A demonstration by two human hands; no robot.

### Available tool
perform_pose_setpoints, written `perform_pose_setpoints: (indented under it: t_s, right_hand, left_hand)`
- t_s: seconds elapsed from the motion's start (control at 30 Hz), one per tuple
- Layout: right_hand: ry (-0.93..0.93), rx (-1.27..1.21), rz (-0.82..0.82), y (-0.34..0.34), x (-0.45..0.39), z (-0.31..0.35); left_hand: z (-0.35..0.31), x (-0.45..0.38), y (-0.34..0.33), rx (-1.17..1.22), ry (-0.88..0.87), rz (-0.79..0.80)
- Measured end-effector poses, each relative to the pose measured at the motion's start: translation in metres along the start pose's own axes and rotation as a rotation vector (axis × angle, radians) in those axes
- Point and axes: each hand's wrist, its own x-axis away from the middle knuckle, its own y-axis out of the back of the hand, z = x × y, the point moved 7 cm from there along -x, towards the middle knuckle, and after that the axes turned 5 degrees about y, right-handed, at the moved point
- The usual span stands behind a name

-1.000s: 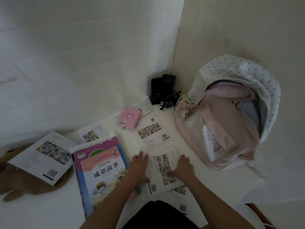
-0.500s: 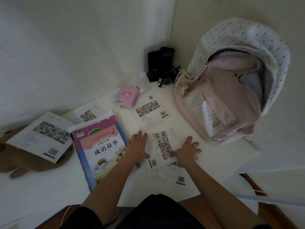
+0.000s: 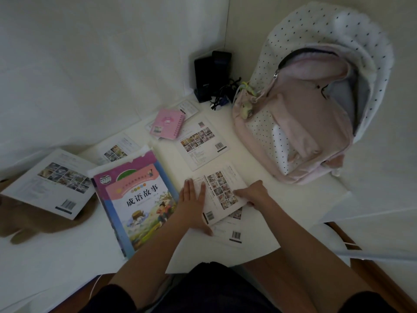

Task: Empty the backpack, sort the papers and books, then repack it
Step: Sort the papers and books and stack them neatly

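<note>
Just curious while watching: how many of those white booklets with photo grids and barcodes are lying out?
5, perhaps more hidden. One far left, one behind the colourful book, one by the pink notebook, one under both hands, and one beneath that.

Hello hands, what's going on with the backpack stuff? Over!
Left hand flat on white booklet, right hand gripping its edge. Backpack open, unpacked. Nothing blocking.
</note>
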Motion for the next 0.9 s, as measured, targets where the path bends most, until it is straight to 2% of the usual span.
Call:
perform_pose_setpoints:
  t_s: [0.13, 0.33, 0.43, 0.53, 0.63, 0.8, 0.9]
  right_hand:
    - [0.103, 0.26, 0.011, 0.003, 0.003, 0.013]
    - [0.1, 0.371, -0.041, -0.002, 0.011, 0.009]
    - [0.053, 0.191, -0.098, -0.005, 0.015, 0.004]
    - [-0.109, -0.077, -0.224, -0.005, 0.023, -0.011]
    - [-0.199, -0.146, -0.278, -0.013, 0.033, -0.024]
    - [-0.253, -0.304, -0.254, -0.016, 0.03, -0.029]
    - [-0.233, -0.353, -0.185, -0.013, 0.026, -0.031]
  left_hand:
    - [0.002, 0.001, 0.0, 0.005, 0.001, -0.009]
    - [0.004, 0.001, -0.001, -0.038, 0.0, -0.027]
    - [0.006, 0.002, -0.002, -0.042, 0.0, -0.036]
    - [0.006, 0.002, -0.002, -0.037, -0.002, -0.037]
    - [0.006, 0.002, -0.002, -0.033, -0.001, -0.04]
    - [0.007, 0.002, -0.002, -0.044, 0.004, -0.04]
    - [0.009, 0.003, -0.003, -0.043, 0.009, -0.041]
